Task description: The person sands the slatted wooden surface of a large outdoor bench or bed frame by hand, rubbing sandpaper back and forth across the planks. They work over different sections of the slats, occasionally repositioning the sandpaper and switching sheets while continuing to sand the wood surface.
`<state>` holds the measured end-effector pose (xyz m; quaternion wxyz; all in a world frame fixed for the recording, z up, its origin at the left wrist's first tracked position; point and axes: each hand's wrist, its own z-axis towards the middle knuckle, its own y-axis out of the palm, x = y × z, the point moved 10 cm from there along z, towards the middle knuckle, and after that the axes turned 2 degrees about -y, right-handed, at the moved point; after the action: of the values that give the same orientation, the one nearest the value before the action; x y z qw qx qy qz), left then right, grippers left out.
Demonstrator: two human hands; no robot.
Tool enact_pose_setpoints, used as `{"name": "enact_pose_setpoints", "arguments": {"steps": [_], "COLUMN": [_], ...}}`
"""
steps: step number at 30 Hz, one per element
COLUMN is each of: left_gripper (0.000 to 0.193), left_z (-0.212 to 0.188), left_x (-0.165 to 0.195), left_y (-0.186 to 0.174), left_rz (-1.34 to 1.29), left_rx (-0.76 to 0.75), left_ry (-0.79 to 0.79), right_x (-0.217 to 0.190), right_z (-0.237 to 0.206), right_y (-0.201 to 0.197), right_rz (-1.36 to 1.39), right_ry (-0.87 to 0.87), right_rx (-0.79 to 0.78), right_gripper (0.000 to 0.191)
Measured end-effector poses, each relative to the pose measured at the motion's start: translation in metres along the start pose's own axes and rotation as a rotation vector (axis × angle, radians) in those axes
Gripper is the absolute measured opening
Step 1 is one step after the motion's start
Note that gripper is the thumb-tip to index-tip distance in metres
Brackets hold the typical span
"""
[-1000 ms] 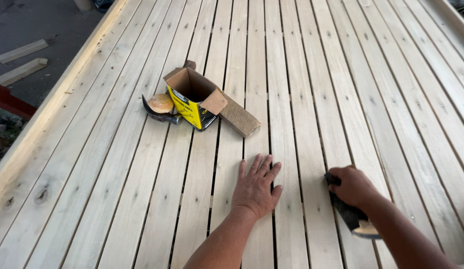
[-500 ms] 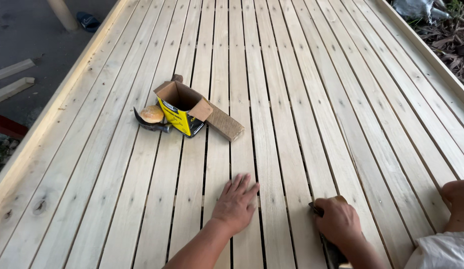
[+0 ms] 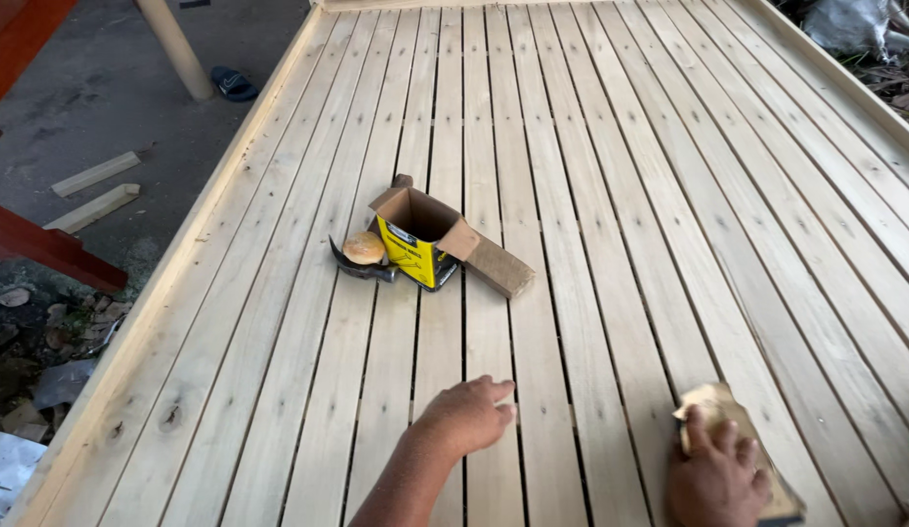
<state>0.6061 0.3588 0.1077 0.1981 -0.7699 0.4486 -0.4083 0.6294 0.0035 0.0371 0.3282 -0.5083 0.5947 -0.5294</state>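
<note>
My left hand (image 3: 469, 415) rests on the pale wooden slats (image 3: 591, 195) with its fingers curled and nothing in it. At the lower right, my right hand (image 3: 718, 478) presses down on a tan sanding block (image 3: 706, 402) that lies flat on a slat. Farther up the deck stands an open yellow cardboard box (image 3: 415, 239). A hammer (image 3: 362, 256) lies against its left side and a wooden block (image 3: 498, 265) against its right.
The slatted deck has raised edge boards on the left (image 3: 181, 293) and right. Off the left edge lie loose wood offcuts (image 3: 95, 190), a post (image 3: 173, 44), a dark sandal (image 3: 232, 83) and a red beam (image 3: 44, 249) on bare ground.
The view has tilted up the deck. My left hand's fingers have gone from spread flat to curled. My right hand has shifted right with the sanding block, which now shows under it.
</note>
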Motion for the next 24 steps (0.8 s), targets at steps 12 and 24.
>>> {"name": "enact_pose_setpoints", "arguments": {"steps": [12,24], "left_gripper": [0.040,0.039], "left_z": [0.011,0.027], "left_x": [-0.083,-0.032], "left_y": [-0.082,-0.064], "left_rz": [-0.415,-0.267], "left_rx": [0.716,0.759], "left_ry": [-0.026,0.138], "right_x": [-0.241,-0.268], "right_z": [-0.051,-0.032], "right_y": [-0.001,-0.001], "right_rz": [0.445,0.111], "right_ry": [-0.976,-0.713], "right_rx": [0.137,-0.029], "right_gripper": [0.075,0.081]}}
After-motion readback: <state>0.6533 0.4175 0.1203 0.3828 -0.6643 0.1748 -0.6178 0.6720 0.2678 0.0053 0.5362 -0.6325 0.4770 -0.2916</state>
